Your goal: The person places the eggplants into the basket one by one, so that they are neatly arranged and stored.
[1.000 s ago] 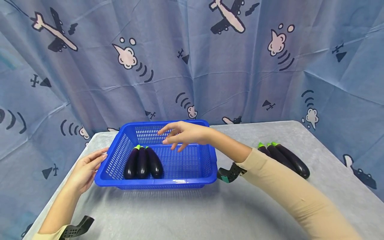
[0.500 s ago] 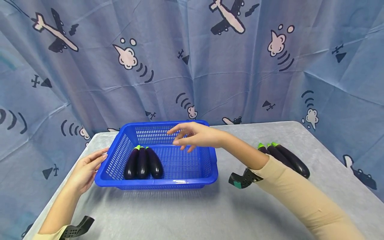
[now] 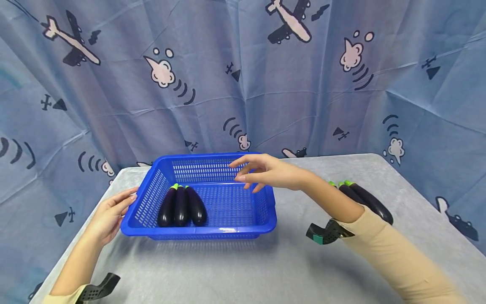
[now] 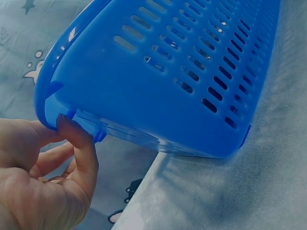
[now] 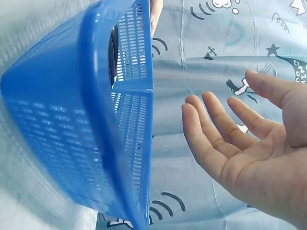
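Lying right of the left grip [image 3: 107, 216], which pinches the blue basket [image 3: 197, 231], are three eggplants [image 3: 181, 209]; the loosely spread right grip [image 3: 272, 172] holds nothing.

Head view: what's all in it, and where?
Backdrop cloth: at least 1, blue with plane prints, behind
Table: 1, pale grey, foreground
Basket: 1, blue, left of centre
Basket eggplants: 3, dark purple with green tops, basket's left side
Table eggplants: 3 visible, same colours, table's right side, partly hidden
Sleeves: 2, beige, lower left and right
Wrist devices: 2, black, one near each sleeve
Left grip: 1, bare, pinching the basket's left rim
Right grip: 1, bare, empty, raised near the basket's right end
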Available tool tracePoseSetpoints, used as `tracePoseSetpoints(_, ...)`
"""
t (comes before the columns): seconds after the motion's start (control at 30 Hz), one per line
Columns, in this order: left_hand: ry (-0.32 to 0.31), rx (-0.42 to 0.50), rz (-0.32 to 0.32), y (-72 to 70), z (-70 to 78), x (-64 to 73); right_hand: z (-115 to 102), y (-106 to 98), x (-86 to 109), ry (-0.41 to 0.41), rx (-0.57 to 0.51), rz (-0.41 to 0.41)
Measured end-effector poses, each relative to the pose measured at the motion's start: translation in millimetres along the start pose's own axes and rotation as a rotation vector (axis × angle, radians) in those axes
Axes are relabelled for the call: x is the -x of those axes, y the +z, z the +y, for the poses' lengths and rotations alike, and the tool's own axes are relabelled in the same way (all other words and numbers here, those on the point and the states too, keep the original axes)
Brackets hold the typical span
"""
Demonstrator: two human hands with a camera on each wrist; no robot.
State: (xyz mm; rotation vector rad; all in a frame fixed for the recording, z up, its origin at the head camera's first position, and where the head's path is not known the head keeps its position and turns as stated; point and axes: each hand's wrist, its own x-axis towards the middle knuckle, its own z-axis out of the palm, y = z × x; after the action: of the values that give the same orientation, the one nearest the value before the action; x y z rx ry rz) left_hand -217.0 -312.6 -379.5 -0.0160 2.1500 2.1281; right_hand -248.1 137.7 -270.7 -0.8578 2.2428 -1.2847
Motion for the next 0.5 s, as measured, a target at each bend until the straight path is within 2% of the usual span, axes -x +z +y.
tracePoseSetpoints(0.5,0.006,-0.006,0.003,1.5,1.2,0.4,14.9,-12.8,35.7,0.043,0.011,0.096)
